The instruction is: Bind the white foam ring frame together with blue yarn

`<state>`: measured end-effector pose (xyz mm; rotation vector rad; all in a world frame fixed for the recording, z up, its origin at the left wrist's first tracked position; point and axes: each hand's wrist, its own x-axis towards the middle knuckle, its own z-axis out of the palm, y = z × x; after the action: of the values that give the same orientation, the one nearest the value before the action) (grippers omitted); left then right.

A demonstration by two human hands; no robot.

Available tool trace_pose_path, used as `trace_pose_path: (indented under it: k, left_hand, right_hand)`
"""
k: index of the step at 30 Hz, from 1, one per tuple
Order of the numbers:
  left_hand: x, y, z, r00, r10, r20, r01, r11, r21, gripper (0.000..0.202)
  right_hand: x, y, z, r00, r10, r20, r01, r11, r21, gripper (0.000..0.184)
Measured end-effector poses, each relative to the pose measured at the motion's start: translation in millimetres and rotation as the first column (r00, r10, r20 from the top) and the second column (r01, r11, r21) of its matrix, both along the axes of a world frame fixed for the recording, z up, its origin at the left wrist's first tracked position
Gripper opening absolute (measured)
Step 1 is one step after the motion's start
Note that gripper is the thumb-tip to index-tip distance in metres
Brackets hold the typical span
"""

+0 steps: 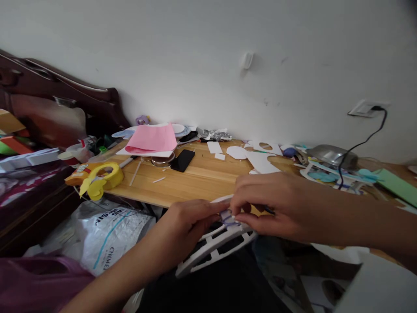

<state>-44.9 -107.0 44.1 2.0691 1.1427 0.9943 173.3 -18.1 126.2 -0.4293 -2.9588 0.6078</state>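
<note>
A curved white frame with crossbars, like foam or card, hangs over my lap in front of the table edge. My left hand is closed on its upper part, fingers stretched along it and thumb beneath. My right hand pinches at the same spot, its fingertips meeting a small white piece with purple-blue lines. Exactly what the right fingertips grip is too small to make out. Part of the frame lies hidden behind both hands.
On the wooden table lie a black phone, pink sheets, white paper offcuts and a yellow tape roll. A metal bowl and a black cable are at right. Plastic bags fill the lower left.
</note>
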Motion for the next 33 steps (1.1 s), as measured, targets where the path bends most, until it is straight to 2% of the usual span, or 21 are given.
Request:
trace_pose_path:
  k: [5, 9, 12, 16, 22, 25, 29, 33]
  left_hand:
    - [2.2, -1.7, 2.5, 0.998, -0.034, 0.044, 0.034, 0.999, 0.003, 0.038]
    - [4.9, -2.2, 3.4, 0.995, -0.07, 0.077, 0.071, 0.997, -0.015, 0.035]
    - [5.6, -3.4, 1.6, 0.994, -0.094, 0.049, 0.095, 0.995, -0.031, 0.032]
    - [4.3, -5.5, -1.1, 0.995, -0.098, 0.002, 0.098, 0.995, -0.018, 0.032]
    - [-0.4, -4.4, -6.3, 0.999, -0.05, -0.023, 0.051, 0.997, 0.056, 0.039]
    - [-2.9, -3.8, -8.1, 0.998, -0.055, -0.006, 0.055, 0.996, 0.063, 0.043]
    - [-5.3, -2.9, -9.2, 1.0, -0.015, -0.014, 0.016, 0.997, 0.073, 0.04]
    - [-4.7, -2.4, -9.0, 1.0, -0.002, -0.028, 0.005, 0.997, 0.083, 0.039]
  right_hand:
    - [-0.8, 0.1, -4.9, 0.999, -0.003, 0.041, 0.003, 1.0, 0.005, 0.007]
    - [-3.4, 6.1, -7.8, 0.995, 0.083, 0.052, -0.081, 0.996, -0.044, 0.011]
    - [-5.5, 8.0, -6.7, 0.985, 0.141, 0.095, -0.136, 0.989, -0.059, 0.013]
    - [-5.7, 4.3, -4.8, 0.98, 0.165, 0.11, -0.166, 0.986, -0.002, 0.013]
    - [4.7, -0.8, -2.4, 0.993, 0.115, -0.009, -0.114, 0.991, 0.074, 0.018]
    - [12.3, 3.6, -3.4, 0.995, 0.078, -0.053, -0.077, 0.996, 0.036, 0.02]
    - [19.0, 10.3, -6.2, 1.0, -0.011, -0.01, 0.011, 0.999, -0.033, 0.019]
    - [18.9, 7.8, -2.7, 0.995, -0.073, 0.073, 0.078, 0.995, -0.066, 0.008]
